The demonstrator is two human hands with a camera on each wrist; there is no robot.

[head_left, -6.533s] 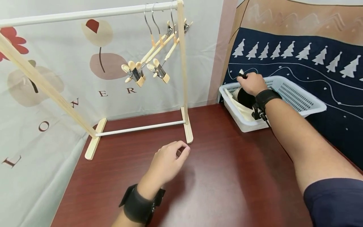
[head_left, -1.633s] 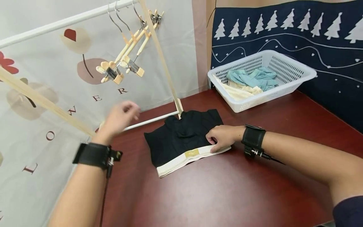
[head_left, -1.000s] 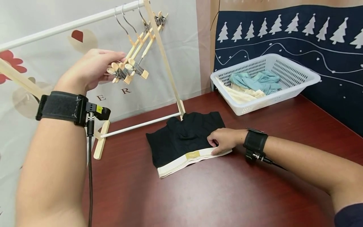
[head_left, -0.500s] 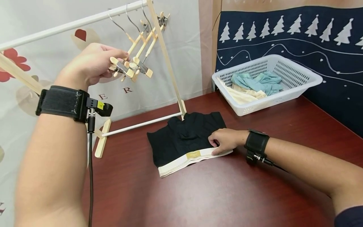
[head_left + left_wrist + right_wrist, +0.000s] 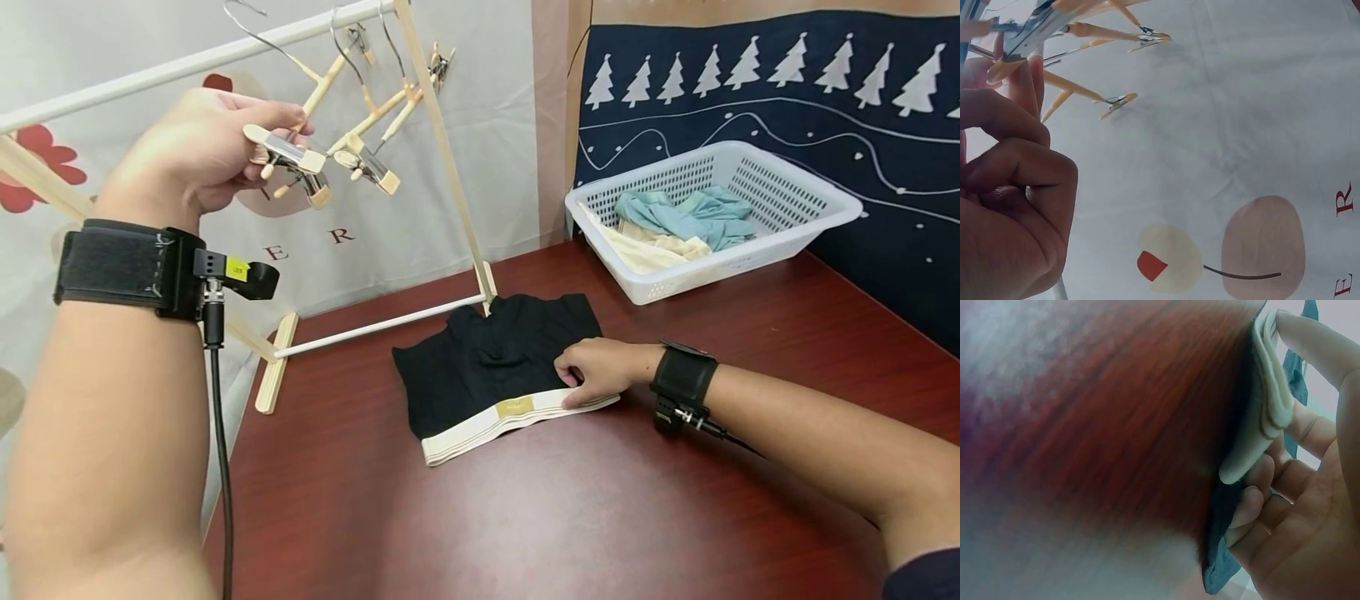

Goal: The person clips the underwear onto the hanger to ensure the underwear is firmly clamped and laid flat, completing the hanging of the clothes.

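We note left hand (image 5: 202, 154) pinching a clip hanger (image 5: 288, 158) up beside the rack rail (image 5: 150, 71); right hand (image 5: 596, 372) grips the black shorts' (image 5: 487, 358) waistband edge mid-tabletop (image 5: 600, 517), bare wood in front

The left hand (image 5: 198, 154) has pulled 1 wooden clip hanger (image 5: 288, 158) away from the other 2, toward the upper left of the frame. That hanger's wire hook (image 5: 251, 21) has now lifted clear above the white rail (image 5: 187, 62), where 0.5 s ago it sat among the others.
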